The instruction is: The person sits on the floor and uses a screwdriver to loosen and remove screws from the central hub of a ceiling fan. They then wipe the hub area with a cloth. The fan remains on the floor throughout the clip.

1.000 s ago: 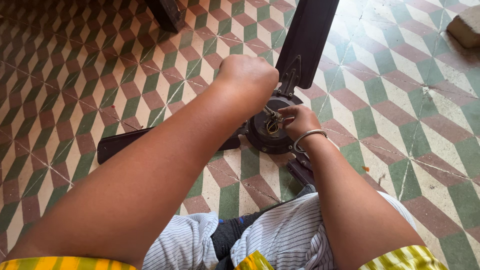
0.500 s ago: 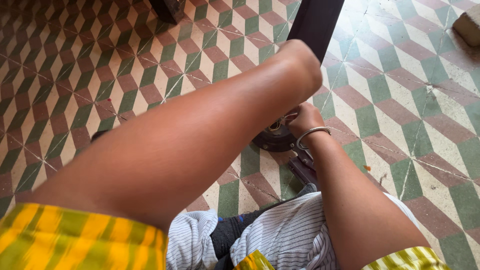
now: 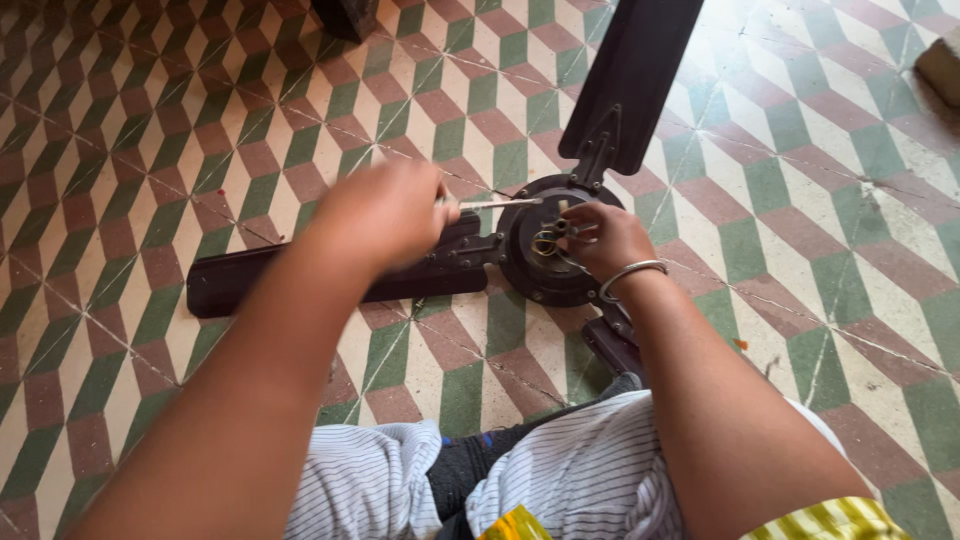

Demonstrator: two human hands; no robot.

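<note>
Gripping a thin metal rod (image 3: 500,204) in the left hand (image 3: 385,215), blurred. Pinching coiled wires (image 3: 548,240) with the right hand (image 3: 612,240) atop the round dark fan hub (image 3: 530,270), centre floor.

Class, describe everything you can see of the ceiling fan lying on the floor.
The ceiling fan lies flat on the patterned tile floor. It looks like dark brown metal: a round hub, with long blades running left, up-right and toward the person. Wires bunch at the hub's middle. The right hand rests on the hub; the left hand holds a thin tool above it.
</note>
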